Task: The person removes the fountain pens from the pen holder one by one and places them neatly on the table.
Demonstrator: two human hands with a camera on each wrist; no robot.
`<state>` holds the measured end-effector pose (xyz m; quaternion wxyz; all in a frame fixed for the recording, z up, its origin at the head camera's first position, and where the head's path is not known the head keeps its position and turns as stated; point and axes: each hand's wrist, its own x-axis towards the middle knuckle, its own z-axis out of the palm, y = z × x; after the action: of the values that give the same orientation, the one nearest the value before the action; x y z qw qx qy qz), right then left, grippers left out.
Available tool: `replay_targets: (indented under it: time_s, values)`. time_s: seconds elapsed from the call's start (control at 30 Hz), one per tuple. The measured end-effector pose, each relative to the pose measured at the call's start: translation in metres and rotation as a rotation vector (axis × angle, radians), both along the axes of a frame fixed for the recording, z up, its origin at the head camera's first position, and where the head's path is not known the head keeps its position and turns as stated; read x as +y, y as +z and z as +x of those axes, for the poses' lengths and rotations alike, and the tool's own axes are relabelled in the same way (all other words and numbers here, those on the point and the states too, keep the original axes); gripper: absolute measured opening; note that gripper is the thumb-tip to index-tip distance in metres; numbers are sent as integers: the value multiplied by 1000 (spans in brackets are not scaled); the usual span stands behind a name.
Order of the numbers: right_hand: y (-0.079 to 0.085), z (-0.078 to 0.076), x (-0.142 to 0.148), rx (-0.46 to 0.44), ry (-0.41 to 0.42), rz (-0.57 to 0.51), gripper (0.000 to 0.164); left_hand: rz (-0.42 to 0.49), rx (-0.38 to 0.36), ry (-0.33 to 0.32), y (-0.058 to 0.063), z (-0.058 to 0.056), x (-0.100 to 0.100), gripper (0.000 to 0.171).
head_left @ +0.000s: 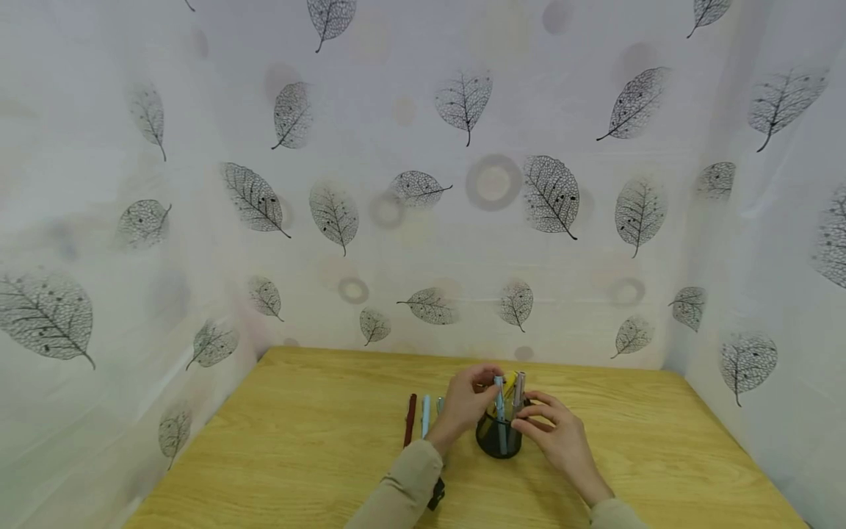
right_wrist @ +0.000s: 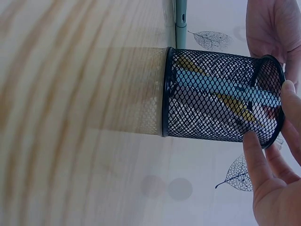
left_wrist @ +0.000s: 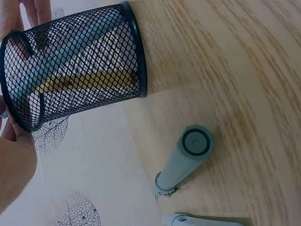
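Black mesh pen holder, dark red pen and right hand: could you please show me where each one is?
Black mesh pen holder (head_left: 492,438): head view, on its mesh wall.
Dark red pen (head_left: 410,420): head view, on the middle of its length.
Right hand (head_left: 562,438): head view, on its back.

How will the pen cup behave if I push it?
The cup is probably light, being open mesh. Pushed high, it may tip, since pens stick out above it. It seems fairly stiff, its sides straight without visible dents.

The mesh pen holder (head_left: 497,441) is flanked by left fingers (head_left: 481,373) and right fingers (right_wrist: 258,162); leftward, passage is obstructed by pens (head_left: 410,420); rightward, table (head_left: 661,441) room is left.
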<state>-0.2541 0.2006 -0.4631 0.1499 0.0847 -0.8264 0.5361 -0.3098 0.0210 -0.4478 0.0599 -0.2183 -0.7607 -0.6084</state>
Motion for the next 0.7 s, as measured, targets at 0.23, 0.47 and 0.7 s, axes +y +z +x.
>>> replay_targets:
  time_s: [0.23, 0.47, 0.7]
  values:
    - [0, 1, -1, 13, -4, -1, 10, 2, 43, -11, 0, 1, -2, 19]
    - [-2, 1, 0, 30, 1, -3, 10, 26, 90, -26, -3, 1, 2, 18]
    - [-1, 0, 1, 24, 3, -3, 11, 20, 52, -33, -5, -2, 1, 18]
